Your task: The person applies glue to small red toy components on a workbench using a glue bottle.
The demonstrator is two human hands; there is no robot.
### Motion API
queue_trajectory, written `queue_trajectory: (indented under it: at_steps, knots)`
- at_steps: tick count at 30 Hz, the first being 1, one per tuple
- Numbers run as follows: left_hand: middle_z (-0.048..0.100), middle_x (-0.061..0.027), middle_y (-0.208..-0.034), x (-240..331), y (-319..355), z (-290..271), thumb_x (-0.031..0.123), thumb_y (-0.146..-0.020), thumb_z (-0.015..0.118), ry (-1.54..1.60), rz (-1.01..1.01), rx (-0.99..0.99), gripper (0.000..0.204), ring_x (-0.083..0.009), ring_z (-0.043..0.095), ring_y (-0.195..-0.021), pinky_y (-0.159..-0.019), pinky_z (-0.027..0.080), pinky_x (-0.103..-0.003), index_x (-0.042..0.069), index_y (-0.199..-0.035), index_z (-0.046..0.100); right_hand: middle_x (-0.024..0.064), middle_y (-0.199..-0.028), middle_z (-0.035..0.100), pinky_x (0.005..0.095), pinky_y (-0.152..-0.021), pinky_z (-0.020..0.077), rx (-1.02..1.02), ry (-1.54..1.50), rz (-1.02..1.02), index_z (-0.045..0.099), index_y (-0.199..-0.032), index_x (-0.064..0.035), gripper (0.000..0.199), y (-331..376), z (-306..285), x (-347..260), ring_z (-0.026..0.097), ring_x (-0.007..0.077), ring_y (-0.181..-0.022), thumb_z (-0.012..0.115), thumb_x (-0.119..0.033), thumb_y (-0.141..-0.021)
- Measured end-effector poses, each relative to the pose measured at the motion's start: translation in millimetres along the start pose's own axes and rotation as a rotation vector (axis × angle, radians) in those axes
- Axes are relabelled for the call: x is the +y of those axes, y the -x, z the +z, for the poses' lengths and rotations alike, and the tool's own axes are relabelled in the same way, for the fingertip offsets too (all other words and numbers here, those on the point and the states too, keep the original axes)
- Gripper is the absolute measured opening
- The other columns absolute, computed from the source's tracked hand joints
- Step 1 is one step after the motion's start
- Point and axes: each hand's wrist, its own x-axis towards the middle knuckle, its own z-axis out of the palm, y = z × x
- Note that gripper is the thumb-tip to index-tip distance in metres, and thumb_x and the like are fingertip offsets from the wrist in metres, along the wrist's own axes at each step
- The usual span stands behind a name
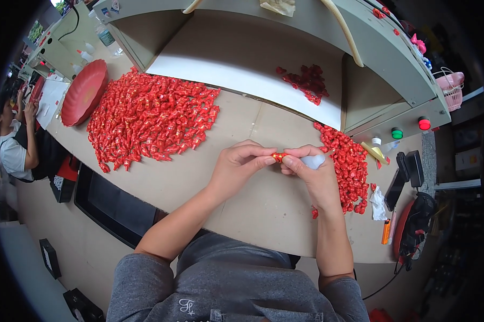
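Note:
In front of me, my left hand pinches a small red piece with gold marks between thumb and fingers. My right hand meets it from the other side, its thumb and fingertips on the same piece. A small whitish squeeze bottle with a thin tip is tucked in the right hand. Left of my hands lies a wide heap of red and gold pieces, which look like small figurines. Close by my right hand is a second heap of smaller red pieces. Fingers hide most of the held piece.
A grey booth with a white floor holds some red pieces; green and red buttons sit on its front. A red bowl stands far left. Tissue, an orange lighter and a phone lie right. Another person sits left.

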Motion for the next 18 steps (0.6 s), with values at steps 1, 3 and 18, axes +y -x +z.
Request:
queue_trajectory:
  at_steps: [1, 3, 18]
  knots:
    - [0.066, -0.0042, -0.093, -0.1, 0.5, 0.3, 0.007, -0.087, 0.069, 0.003, -0.001, 0.009, 0.017, -0.01, 0.061, -0.087, -0.077, 0.049, -0.023, 0.003, -0.103, 0.071, 0.005, -0.085, 0.068, 0.0223, -0.07, 0.0512, 0.013, 0.007, 0.009, 0.067, -0.095, 0.0007, 0.015, 0.4, 1.8, 0.3, 0.063, 0.0096, -0.076, 0.072, -0.011, -0.085]
    - [0.066, -0.0042, -0.093, 0.2, 0.9, 1.0, 0.007, -0.087, 0.069, 0.001, 0.004, 0.009, 0.017, -0.0099, 0.061, -0.087, -0.077, 0.05, -0.023, 0.003, -0.103, 0.071, 0.005, -0.085, 0.068, 0.0223, -0.07, 0.0511, 0.028, 0.013, 0.02, 0.067, -0.095, 0.0008, 0.016, 0.8, 3.8, 0.8, 0.063, 0.0095, -0.076, 0.072, -0.011, -0.085]
    - [0.065, -0.0047, -0.095, -1.9, -0.4, 0.6, 0.008, -0.088, 0.068, -0.051, -0.029, 0.03, 0.017, -0.011, 0.062, -0.087, -0.077, 0.05, -0.024, 0.002, -0.103, 0.071, 0.0044, -0.083, 0.067, 0.021, -0.069, 0.0497, 0.035, 0.049, 0.035, 0.068, -0.094, 0.0009, 0.016, -4.2, 5.8, 6.4, 0.062, 0.0077, -0.075, 0.071, -0.012, -0.086]
